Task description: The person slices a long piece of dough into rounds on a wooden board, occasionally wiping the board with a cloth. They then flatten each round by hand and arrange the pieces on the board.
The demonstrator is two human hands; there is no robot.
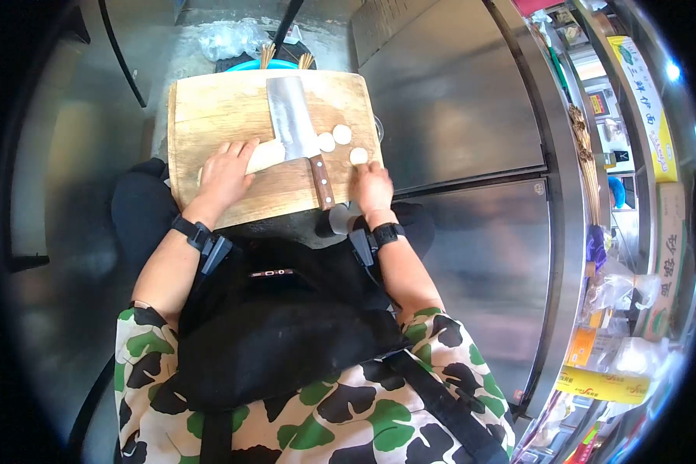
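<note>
On a wooden cutting board [216,108] lies a pale, log-shaped piece of food [266,157]. My left hand [226,172] is closed over its left part, and its right end meets the blade of a cleaver [289,116]. The cleaver lies flat, its brown wooden handle pointing toward me. To the right of the blade are two round white slices [342,134], close together. A third slice [359,155] sits nearer the right edge, right at the fingertips of my right hand [373,188], whose fingers are curled down on the board.
Stainless steel cabinet doors [472,100] stand close on the right. Beyond the board's far edge are a blue basin [267,65] with bundles of thin sticks and a clear plastic bag [230,39]. Packed shelves line the far right. A phone [272,273] shows at my lap.
</note>
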